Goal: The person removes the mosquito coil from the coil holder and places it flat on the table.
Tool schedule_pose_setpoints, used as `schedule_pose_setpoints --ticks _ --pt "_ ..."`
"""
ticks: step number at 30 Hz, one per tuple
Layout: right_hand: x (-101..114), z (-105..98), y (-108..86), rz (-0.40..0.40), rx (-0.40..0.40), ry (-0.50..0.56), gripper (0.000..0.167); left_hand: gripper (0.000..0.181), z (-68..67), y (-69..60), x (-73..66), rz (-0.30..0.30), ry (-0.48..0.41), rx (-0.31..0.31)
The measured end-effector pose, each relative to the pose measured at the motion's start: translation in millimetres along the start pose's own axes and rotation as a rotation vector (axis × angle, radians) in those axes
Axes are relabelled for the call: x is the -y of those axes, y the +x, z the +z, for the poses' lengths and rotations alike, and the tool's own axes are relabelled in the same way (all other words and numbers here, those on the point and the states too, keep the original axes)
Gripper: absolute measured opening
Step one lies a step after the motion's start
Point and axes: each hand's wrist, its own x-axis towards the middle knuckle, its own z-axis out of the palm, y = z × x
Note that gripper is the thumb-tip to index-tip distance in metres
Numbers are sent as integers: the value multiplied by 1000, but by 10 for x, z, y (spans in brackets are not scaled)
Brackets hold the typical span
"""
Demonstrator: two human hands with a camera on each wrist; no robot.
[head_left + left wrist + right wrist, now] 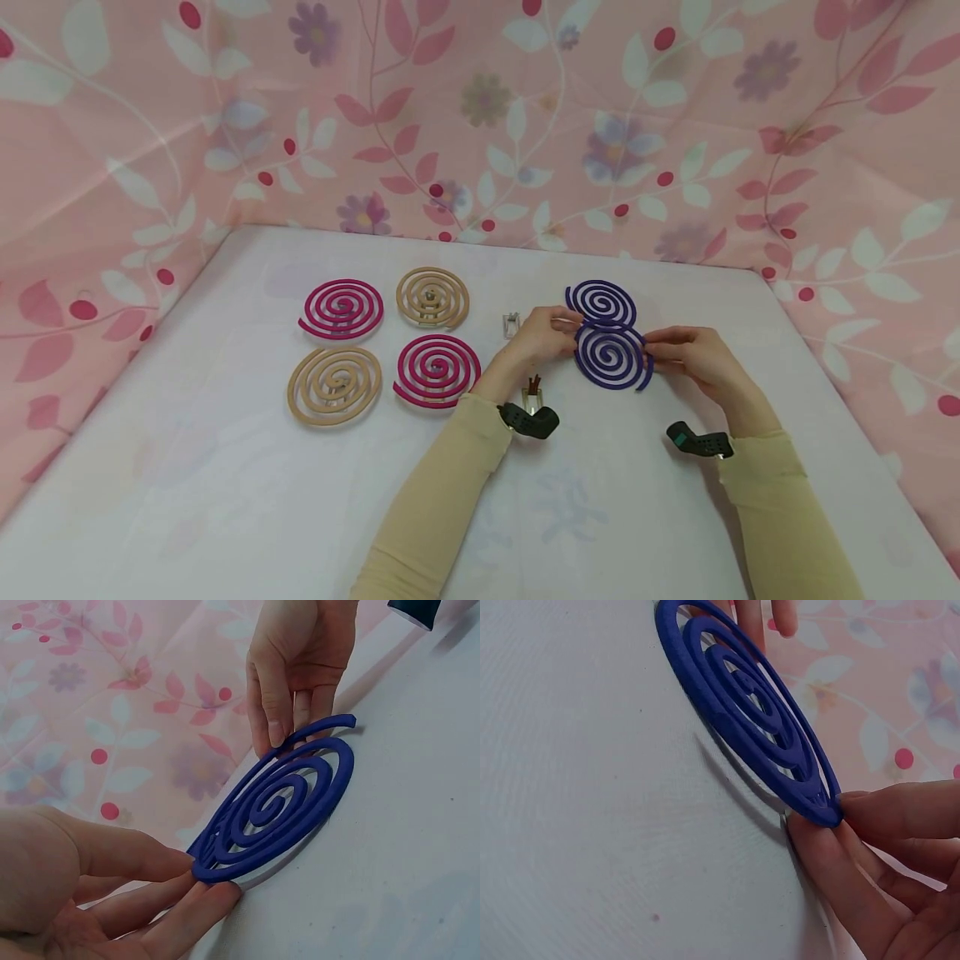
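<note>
Both hands hold a dark blue mosquito coil (607,356) by its opposite edges, on the right half of the table. My left hand (543,337) pinches its left edge; my right hand (693,354) pinches the right edge between thumb and fingers. In the left wrist view the coil (264,817) is tilted a little above the white surface. A shadow lies under the same coil (720,724) in the right wrist view. Directly behind it is a second blue coil (602,302), partly overlapped by the held one. What supports that rear coil is hidden.
To the left, two magenta coils (342,308) and two tan coils (337,379) sit on small metal stands. A bare metal stand (512,325) lies beside my left hand. Nearer, another stand (532,402) has small reddish-brown pieces (534,385) at it. Floral cloth (480,125) hangs behind the table.
</note>
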Motion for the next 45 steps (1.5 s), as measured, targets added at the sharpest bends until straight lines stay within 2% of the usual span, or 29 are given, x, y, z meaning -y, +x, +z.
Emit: schedule_pose_setpoints --ticks 4,14,21,31,38,45 --pt "12 -2 -11 1 -15 -69 47 45 -9 -2 0 3 16 15" --pt "19 1 3 8 -15 -206 47 36 -87 -69 -54 9 149 36" --pt "55 -13 -12 27 7 -214 49 35 -127 -87 -89 10 185 75" --pt "88 -72 -51 74 21 -243 50 36 -111 -89 -125 7 311 112" --pt "96 -90 -63 80 35 -257 49 37 -192 -108 -137 -11 304 156" --pt "126 -93 -79 107 42 -258 48 37 -202 -97 -144 -22 301 198"
